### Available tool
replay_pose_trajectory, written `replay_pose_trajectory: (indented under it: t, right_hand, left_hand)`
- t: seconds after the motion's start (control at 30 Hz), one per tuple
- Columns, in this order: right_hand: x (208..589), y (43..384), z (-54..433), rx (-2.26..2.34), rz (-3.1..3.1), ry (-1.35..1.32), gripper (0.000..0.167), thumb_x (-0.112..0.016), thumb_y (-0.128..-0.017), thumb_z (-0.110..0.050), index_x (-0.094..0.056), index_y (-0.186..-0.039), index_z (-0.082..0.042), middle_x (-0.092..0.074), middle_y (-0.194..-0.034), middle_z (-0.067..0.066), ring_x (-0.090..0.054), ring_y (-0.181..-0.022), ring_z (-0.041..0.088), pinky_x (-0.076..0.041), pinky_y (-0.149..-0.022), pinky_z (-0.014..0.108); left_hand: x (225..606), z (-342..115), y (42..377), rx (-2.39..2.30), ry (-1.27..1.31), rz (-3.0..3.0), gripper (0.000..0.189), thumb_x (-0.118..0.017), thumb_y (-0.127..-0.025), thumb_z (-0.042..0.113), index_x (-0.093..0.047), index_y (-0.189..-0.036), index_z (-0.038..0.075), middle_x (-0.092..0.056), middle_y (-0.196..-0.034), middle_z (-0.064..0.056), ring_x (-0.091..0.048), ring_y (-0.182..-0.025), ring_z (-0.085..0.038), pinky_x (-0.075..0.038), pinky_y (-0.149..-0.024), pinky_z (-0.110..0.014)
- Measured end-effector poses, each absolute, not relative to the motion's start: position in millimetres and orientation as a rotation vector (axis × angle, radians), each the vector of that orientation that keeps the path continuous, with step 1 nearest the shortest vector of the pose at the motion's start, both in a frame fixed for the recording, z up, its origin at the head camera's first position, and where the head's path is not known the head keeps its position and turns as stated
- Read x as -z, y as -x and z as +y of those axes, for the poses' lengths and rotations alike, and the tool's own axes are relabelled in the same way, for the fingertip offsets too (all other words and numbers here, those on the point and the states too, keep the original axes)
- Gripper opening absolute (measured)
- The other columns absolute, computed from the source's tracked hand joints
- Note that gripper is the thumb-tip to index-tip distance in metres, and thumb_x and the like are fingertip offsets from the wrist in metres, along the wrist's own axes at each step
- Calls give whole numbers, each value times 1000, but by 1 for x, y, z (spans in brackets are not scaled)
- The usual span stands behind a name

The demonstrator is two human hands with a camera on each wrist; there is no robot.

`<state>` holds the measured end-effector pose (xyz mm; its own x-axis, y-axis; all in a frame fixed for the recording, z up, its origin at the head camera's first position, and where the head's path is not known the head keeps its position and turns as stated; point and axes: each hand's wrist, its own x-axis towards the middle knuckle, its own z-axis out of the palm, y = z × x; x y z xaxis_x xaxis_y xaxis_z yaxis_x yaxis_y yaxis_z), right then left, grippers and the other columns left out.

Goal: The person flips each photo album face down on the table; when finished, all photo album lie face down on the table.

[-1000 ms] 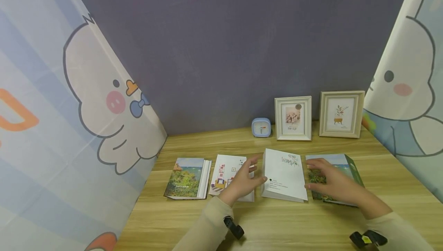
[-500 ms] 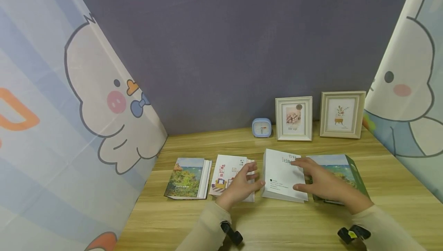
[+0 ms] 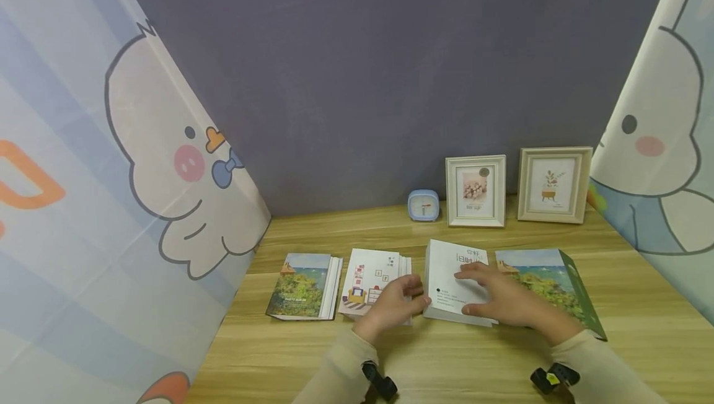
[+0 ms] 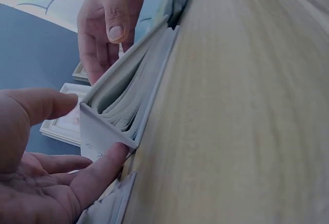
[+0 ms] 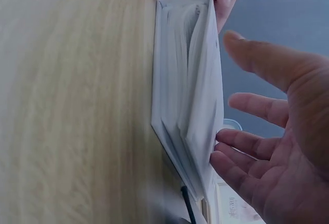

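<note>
A thick white photo album lies face up on the wooden table, dark lettering on its cover. My left hand is at its left side; in the left wrist view, one finger of the left hand touches the lower spine edge and the thumb is near the upper edge. Over the cover's right part reaches my right hand. In the right wrist view, the fingers of the right hand are spread, some tips at the cover's edge. White pages fan slightly between the covers.
Left of the white album lie an album with a furniture drawing and a landscape-covered album. A similar landscape album lies at right, partly under my right arm. Behind stand a blue clock, a white frame and a cream frame.
My right hand has moved left from the right-hand landscape album onto the white album. My left hand has lowered slightly beside the white album's spine. The albums remain in place.
</note>
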<state>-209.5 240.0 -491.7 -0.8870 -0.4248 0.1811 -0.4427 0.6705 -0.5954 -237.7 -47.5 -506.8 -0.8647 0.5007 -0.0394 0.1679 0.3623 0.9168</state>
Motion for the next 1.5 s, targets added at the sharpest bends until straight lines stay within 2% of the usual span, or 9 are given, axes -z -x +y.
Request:
replay_pose_trajectory:
  t: [0.1, 0.27, 0.5, 0.73, 0.83, 0.97, 1.07, 1.5]
  right_hand:
    - [493, 210, 238, -956, -2863, -734, 66, -90, -82, -43, -69, -135, -10, -52, -151, 22, -42, -140, 53, -41, -107, 70]
    - [496, 209, 237, -894, -2869, -730, 66, -92, -79, -44, -72, -133, -12, -52, -152, 20, -44, -139, 53, -41, -107, 71]
    - [499, 207, 237, -920, -2855, -724, 69, -92, -78, -46, -71, -135, -13, -52, -153, 18, -42, -140, 53, -41, -107, 72]
    - [503, 207, 239, -954, -2843, -708, 68, -92, -78, -46, -72, -135, -15, -52, -154, 16, -40, -143, 52, -40, -107, 73]
    - [504, 207, 240, -972, -2836, -703, 67, -92, -78, -45, -72, -135, -15, -51, -155, 15, -39, -143, 52, -39, -108, 73]
    - [505, 208, 240, -977, -2827, -707, 67, -92, -79, -44, -72, -135, -15, -51, -155, 14, -39, -143, 52, -39, -108, 72]
    - [506, 208, 240, -978, -2817, -712, 67, -92, -79, -44, -72, -136, -14, -52, -154, 14, -41, -143, 51, -39, -108, 71]
    - [508, 208, 240, -1003, -2757, -704, 64, -90, -82, -45, -72, -136, -15, -54, -153, 13, -44, -141, 50, -39, -107, 72]
  left_hand:
    - [507, -46, 238, -1439, -625, 2370, 54, -73, -100, 29, -61, -141, -3, -68, -134, -11, -63, -127, -27, -52, -103, -33]
    - [508, -44, 237, -1438, -629, 2369, 43, -72, -100, 28, -69, -134, 3, -71, -128, 0, -65, -122, -22, -53, -97, -26]
    - [510, -43, 235, -1439, -631, 2383, 44, -72, -100, 28, -67, -136, 2, -69, -132, -2, -64, -122, -21, -54, -101, -35]
    - [512, -42, 234, -1433, -660, 2394, 45, -70, -102, 29, -65, -139, 3, -69, -133, -3, -65, -120, -22, -54, -102, -36]
    - [513, -41, 233, -1469, -669, 2373, 46, -71, -101, 25, -64, -140, 2, -69, -132, -4, -65, -119, -20, -53, -103, -35]
    - [513, -38, 230, -1526, -684, 2308, 50, -73, -99, 19, -60, -142, -1, -67, -134, -6, -65, -118, -14, -53, -100, -27]
    - [514, -37, 229, -1558, -694, 2261, 52, -72, -99, 15, -56, -146, -3, -66, -136, -8, -65, -120, -14, -52, -99, -22]
    - [511, -34, 223, -1591, -778, 2264, 49, -63, -105, 15, -52, -151, 1, -60, -148, -9, -56, -134, -17, -47, -111, -33]
